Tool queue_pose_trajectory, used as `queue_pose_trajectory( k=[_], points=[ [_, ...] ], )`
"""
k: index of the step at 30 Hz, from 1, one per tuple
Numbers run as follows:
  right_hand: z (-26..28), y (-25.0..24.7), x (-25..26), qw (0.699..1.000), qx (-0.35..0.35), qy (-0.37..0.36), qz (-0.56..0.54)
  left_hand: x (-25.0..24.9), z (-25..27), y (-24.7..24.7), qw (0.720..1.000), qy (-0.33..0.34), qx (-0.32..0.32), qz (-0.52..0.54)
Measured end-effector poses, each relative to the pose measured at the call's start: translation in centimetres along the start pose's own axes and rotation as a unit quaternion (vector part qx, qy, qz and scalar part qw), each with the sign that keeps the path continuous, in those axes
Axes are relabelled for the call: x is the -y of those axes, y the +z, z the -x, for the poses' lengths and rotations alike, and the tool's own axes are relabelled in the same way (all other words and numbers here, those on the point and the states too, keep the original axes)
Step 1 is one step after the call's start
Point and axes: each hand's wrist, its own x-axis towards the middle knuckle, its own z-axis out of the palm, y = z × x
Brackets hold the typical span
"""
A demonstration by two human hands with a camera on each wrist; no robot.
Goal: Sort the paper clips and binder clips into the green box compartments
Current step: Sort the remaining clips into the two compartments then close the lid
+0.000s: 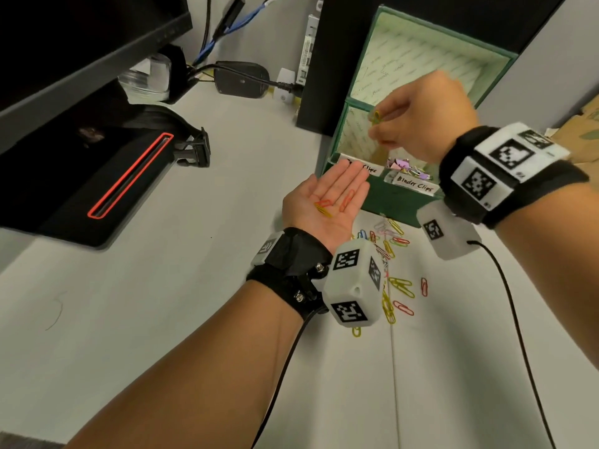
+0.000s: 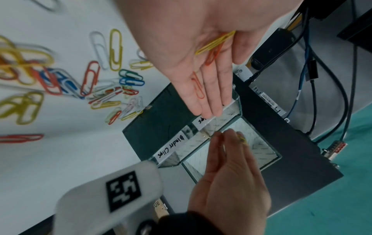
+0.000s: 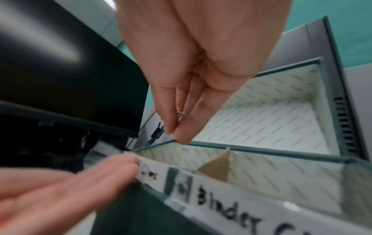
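Note:
My left hand lies flat, palm up, just in front of the green box, with three orange and yellow paper clips resting on it. My right hand hovers above the box's left compartment, labelled "Clips", and pinches a yellow paper clip. Purple binder clips lie in the compartment labelled "Binder Clips". In the left wrist view, clips rest on the left hand, and the right hand pinches its clip. The right wrist view shows the pinching fingertips over the box rim.
Several loose coloured paper clips are scattered on the white table in front of the box. A black computer case stands behind the box. A monitor, a black device with a red outline and cables fill the left.

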Motion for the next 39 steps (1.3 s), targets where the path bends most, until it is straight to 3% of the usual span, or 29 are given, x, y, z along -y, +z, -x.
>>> queue_pose_trajectory(
  k=[3, 7, 10, 13, 20, 23, 26, 28, 35, 39],
  points=[
    [-0.8, 1.0, -0.4, 0.991, 0.033, -0.030, 0.130, -0.2, 0.1, 0.1, 1.000, 0.001, 0.003, 0.008],
    [1.1, 0.9, 1.0, 0.979, 0.046, -0.147, 0.135, -0.1, 0.3, 0.1, 1.000, 0.019, 0.004, 0.020],
    [3.0, 1.2, 1.9, 0.923, 0.170, -0.226, 0.262, 0.1, 0.3, 0.2, 0.999, 0.039, -0.013, 0.022],
    [3.4, 1.9, 1.7, 0.881, 0.210, -0.226, 0.360, 0.4, 0.4, 0.3, 0.999, 0.041, -0.032, 0.002],
    [3.8, 2.8, 1.9, 0.844, 0.193, -0.223, 0.447, 1.2, 0.8, 0.6, 0.997, 0.045, -0.070, -0.002],
    [3.6, 2.5, 1.2, 0.862, 0.206, -0.225, 0.404, 0.9, 0.6, 0.5, 0.996, 0.057, -0.066, 0.001],
    [3.7, 1.8, 1.3, 0.923, 0.186, -0.185, 0.280, 0.8, 0.6, 0.5, 0.997, 0.063, -0.052, 0.011],
    [3.9, 1.9, 1.5, 0.947, 0.146, -0.189, 0.213, 0.7, 0.8, 0.6, 0.996, 0.065, -0.051, 0.011],
    [4.8, 3.6, 2.3, 0.918, 0.239, -0.210, 0.236, 0.6, 1.1, 0.9, 0.993, 0.045, -0.105, -0.013],
    [4.8, 4.9, 2.5, 0.924, 0.197, -0.198, 0.261, 0.3, 1.3, 0.9, 0.992, 0.044, -0.104, -0.047]
  ],
)
